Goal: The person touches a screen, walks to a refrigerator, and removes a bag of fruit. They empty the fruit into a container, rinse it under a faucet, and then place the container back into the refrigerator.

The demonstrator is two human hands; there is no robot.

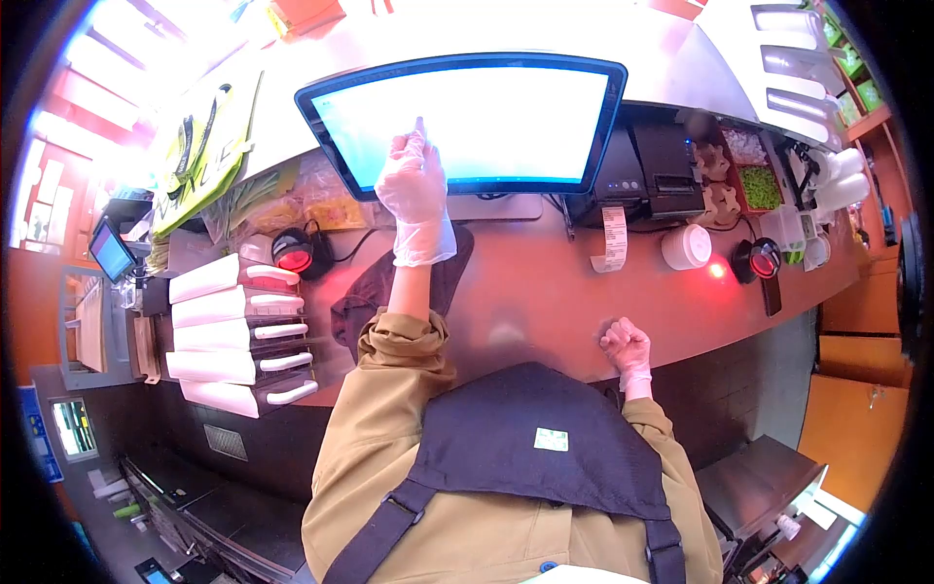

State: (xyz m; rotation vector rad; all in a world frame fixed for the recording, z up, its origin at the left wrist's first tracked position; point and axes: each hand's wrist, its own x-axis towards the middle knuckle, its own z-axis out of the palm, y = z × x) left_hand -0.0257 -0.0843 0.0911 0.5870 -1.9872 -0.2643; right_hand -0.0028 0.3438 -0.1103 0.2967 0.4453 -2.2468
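Observation:
My left hand (413,185), in a whitish translucent glove, reaches over a large touchscreen monitor (516,117) with its index finger stretched out on the bright screen. The other fingers are curled, and it holds nothing. Below it a dark cloth (375,292) lies on the counter. By the counter's front edge my right hand (627,348), gloved too, is closed in a loose fist with nothing seen in it. Small grey lettering or icons on the screen are washed out by glare.
A black receipt printer (671,170) with a hanging paper slip (611,238) stands right of the monitor, near a white tub (687,247) and a red-lit scanner (759,259). Another scanner (294,253) and several white-handled paper bags (233,336) are at left.

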